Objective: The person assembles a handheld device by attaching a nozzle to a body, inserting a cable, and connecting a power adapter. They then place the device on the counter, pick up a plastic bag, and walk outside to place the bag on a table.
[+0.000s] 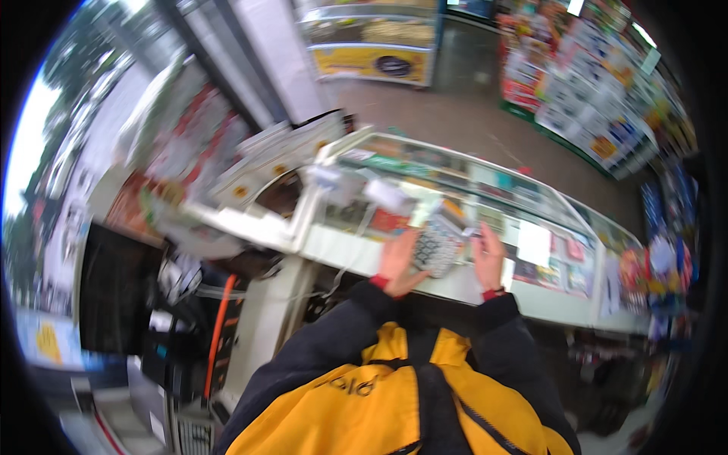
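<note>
My left hand (401, 264) is at the left side of a flat, oblong thing with a grey-and-white speckled pattern (437, 246), its thumb along the near edge and its fingers closed on that side. Motion blur hides what kind of thing this is. To the right of it, my right hand (489, 260) is raised over the counter, fingers bent around a small pale piece (475, 233) too blurred to name. A small orange-and-grey item (453, 211) is just beyond the speckled thing. Both hands are above the glass-topped display counter (341, 246).
White box-shaped devices (388, 196) with a cable stand on the counter's left part. White paper (534, 243) lies right of my right hand. A dark monitor (117, 288) is at the left. Packed goods shelves (588, 91) and a display case (371, 45) stand beyond the counter.
</note>
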A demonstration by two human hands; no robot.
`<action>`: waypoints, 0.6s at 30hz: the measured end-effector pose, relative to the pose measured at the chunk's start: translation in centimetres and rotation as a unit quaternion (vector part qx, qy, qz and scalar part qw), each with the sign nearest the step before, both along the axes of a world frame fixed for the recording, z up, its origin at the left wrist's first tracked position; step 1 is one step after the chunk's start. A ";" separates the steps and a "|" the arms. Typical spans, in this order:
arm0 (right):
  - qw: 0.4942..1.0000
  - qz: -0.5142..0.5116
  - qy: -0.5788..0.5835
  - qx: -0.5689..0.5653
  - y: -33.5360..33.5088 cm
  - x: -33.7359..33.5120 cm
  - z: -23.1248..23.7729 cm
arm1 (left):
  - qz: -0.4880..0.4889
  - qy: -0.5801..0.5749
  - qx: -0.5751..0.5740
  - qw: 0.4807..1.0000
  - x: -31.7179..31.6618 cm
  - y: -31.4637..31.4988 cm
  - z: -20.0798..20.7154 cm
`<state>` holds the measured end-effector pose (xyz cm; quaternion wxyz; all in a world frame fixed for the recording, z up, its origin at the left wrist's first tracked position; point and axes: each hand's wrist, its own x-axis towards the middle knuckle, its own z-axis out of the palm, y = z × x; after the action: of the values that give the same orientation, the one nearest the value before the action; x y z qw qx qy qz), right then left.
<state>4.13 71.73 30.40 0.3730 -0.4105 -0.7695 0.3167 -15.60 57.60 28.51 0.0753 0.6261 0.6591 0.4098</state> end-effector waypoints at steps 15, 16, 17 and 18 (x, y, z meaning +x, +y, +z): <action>0.958 -0.230 -0.121 0.123 -12.1 8.9 0.2 | -0.194 -0.068 0.048 0.977 4.4 -2.3 4.4; 0.952 -0.253 -0.126 0.120 -13.2 9.7 0.4 | -0.223 -0.081 0.043 0.970 5.4 -2.2 4.2; 0.946 -0.273 -0.127 0.115 -14.5 10.3 0.3 | -0.248 -0.090 0.036 0.964 6.1 -2.5 3.8; 0.942 -0.291 -0.125 0.111 -16.0 11.0 0.3 | -0.273 -0.100 0.032 0.956 6.8 -2.7 3.4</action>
<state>15.11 55.77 30.66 0.3926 -0.6093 -0.6869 0.0529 -8.80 54.89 31.92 0.2300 0.7399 0.4388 0.4551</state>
